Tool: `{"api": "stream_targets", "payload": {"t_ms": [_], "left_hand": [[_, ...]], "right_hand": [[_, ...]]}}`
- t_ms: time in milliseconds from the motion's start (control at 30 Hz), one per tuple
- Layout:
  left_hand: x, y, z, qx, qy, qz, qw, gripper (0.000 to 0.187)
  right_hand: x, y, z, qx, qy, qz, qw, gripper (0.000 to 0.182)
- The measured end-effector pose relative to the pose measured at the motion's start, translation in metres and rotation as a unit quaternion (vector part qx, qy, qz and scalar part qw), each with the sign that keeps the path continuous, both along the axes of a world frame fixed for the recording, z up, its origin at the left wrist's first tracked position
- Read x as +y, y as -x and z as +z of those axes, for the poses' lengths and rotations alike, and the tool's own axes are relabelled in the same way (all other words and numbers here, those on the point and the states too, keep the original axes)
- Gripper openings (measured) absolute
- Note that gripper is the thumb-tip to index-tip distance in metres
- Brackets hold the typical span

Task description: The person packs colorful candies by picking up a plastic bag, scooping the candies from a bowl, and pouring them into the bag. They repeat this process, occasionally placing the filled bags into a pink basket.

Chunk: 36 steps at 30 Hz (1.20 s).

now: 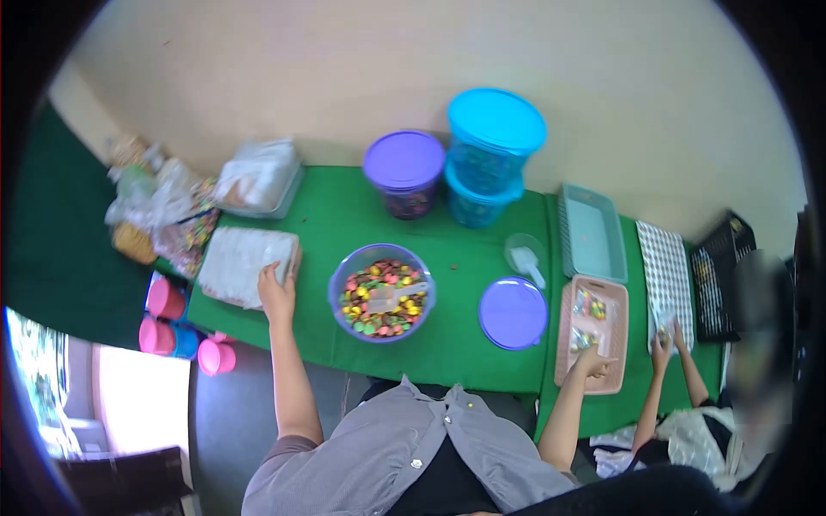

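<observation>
My left hand [277, 292] rests on the near right part of a stack of clear plastic bags [243, 265], its fingers a little apart. On the right, my right hand [592, 365] is over the near part of a pink basket [615, 297], fingers spread beside a small packet of colourful candies [584, 339]. Another candy packet [590, 304] lies farther back in that basket. Between my hands stands a purple bowl [337, 311] full of multicoloured candies, with a clear scoop [385, 298] lying on top of them.
Purple lid [514, 313], small cup with a scoop [526, 258], purple tub [404, 172] and stacked blue tubs [495, 138] stand on the green table. Left are bagged goods [163, 202] and pink containers [163, 299]. A co-worker's hands [667, 342] hold a plastic packet near a black crate [718, 267].
</observation>
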<state>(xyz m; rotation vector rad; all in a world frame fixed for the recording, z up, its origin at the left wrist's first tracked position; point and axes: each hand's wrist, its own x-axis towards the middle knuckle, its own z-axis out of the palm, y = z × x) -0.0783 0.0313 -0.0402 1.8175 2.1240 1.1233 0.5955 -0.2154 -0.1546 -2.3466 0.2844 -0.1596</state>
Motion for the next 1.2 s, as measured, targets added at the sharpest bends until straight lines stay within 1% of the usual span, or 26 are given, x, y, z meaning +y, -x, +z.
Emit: {"api": "stream_targets", "payload": {"t_ms": [33, 133, 167, 233, 333, 400, 433, 467, 533, 567, 600, 667, 700, 733, 767, 800, 833, 867, 900, 933, 1000, 1033, 1067, 1133, 1167, 1200], "left_hand": [[-0.001, 0.022, -0.022, 0.084, 0.037, 0.028, 0.995, 0.040], [-0.014, 0.055, -0.059, 0.134, 0.049, 0.041, 0.989, 0.047], [-0.019, 0.055, -0.052, 0.167, 0.041, 0.036, 0.984, 0.050], [-0.018, 0.060, -0.045, 0.139, 0.074, 0.045, 0.987, 0.050], [-0.019, 0.071, -0.041, 0.091, 0.134, 0.050, 0.985, 0.060], [-0.022, 0.077, -0.035, 0.060, 0.042, 0.026, 0.997, 0.073], [-0.024, 0.084, -0.033, 0.102, 0.050, 0.015, 0.993, 0.085], [-0.027, 0.091, -0.031, 0.102, 0.051, 0.019, 0.993, 0.085], [-0.037, 0.102, -0.024, 0.235, 0.144, -0.045, 0.960, 0.089], [-0.044, 0.102, -0.020, 0.270, 0.110, -0.046, 0.955, 0.071], [-0.047, 0.108, -0.022, 0.270, 0.110, -0.043, 0.955, 0.071], [-0.053, 0.122, -0.026, 0.140, 0.127, -0.104, 0.977, 0.046], [-0.061, 0.116, -0.018, 0.087, 0.114, -0.085, 0.986, 0.033], [-0.067, 0.106, 0.003, 0.088, 0.113, -0.083, 0.986, 0.033], [-0.073, 0.093, 0.030, -0.003, 0.082, -0.091, 0.992, 0.032], [-0.078, 0.081, 0.047, -0.094, 0.051, -0.098, 0.989, 0.032], [-0.079, 0.069, 0.054, -0.093, 0.053, -0.097, 0.990, 0.032], [-0.079, 0.057, 0.058, -0.296, 0.039, -0.111, 0.948, 0.031], [-0.080, 0.048, 0.062, -0.486, 0.023, -0.121, 0.865, 0.030], [-0.081, 0.041, 0.066, -0.487, 0.021, -0.121, 0.865, 0.030], [-0.082, 0.031, 0.074, -0.528, 0.061, -0.224, 0.817, 0.030], [-0.083, 0.031, 0.081, -0.543, 0.145, -0.266, 0.783, 0.045], [-0.082, 0.029, 0.081, -0.544, 0.145, -0.270, 0.781, 0.045], [-0.080, 0.021, 0.081, -0.498, 0.038, -0.339, 0.797, 0.081], [-0.073, 0.024, 0.081, -0.522, 0.055, -0.354, 0.774, 0.113], [-0.066, 0.024, 0.085, -0.524, 0.059, -0.357, 0.771, 0.113]], "right_hand": [[0.020, 0.017, 0.012, -0.048, 0.001, 0.039, 0.998, 0.088], [0.084, 0.073, 0.027, -0.184, -0.017, 0.180, 0.966, 0.077], [0.109, 0.124, 0.079, -0.142, -0.075, 0.244, 0.956, 0.071], [0.145, 0.177, 0.100, -0.257, -0.129, 0.379, 0.879, 0.068], [0.179, 0.284, 0.170, -0.151, -0.215, 0.441, 0.858, 0.066], [0.191, 0.333, 0.190, -0.074, -0.272, 0.523, 0.805, 0.064], [0.195, 0.352, 0.196, -0.072, -0.273, 0.526, 0.802, 0.064], [0.198, 0.370, 0.200, -0.079, -0.254, 0.564, 0.782, 0.062], [0.206, 0.400, 0.201, -0.084, -0.237, 0.603, 0.757, 0.060], [0.211, 0.413, 0.199, -0.083, -0.232, 0.627, 0.739, 0.057], [0.214, 0.426, 0.200, -0.081, -0.224, 0.650, 0.721, 0.055], [0.218, 0.452, 0.205, -0.063, -0.262, 0.660, 0.701, 0.052], [0.220, 0.462, 0.204, -0.041, -0.252, 0.689, 0.678, 0.051], [0.222, 0.469, 0.203, -0.019, -0.241, 0.716, 0.655, 0.050], [0.227, 0.474, 0.194, -0.021, -0.242, 0.745, 0.621, 0.047], [0.229, 0.483, 0.189, -0.019, -0.242, 0.746, 0.620, 0.047], [0.229, 0.496, 0.186, 0.071, -0.248, 0.765, 0.591, 0.049], [0.228, 0.507, 0.184, 0.161, -0.253, 0.776, 0.555, 0.051], [0.227, 0.515, 0.183, 0.230, -0.269, 0.770, 0.531, 0.059], [0.227, 0.520, 0.185, 0.229, -0.269, 0.771, 0.530, 0.059], [0.224, 0.524, 0.196, 0.403, -0.346, 0.729, 0.432, 0.064], [0.220, 0.524, 0.207, 0.410, -0.383, 0.699, 0.444, 0.048], [0.219, 0.517, 0.209, 0.407, -0.384, 0.698, 0.447, 0.048], [0.219, 0.499, 0.216, 0.385, -0.343, 0.728, 0.452, 0.029], [0.216, 0.495, 0.219, 0.363, -0.351, 0.726, 0.467, 0.020], [0.212, 0.489, 0.224, 0.362, -0.351, 0.724, 0.471, 0.020]]}}
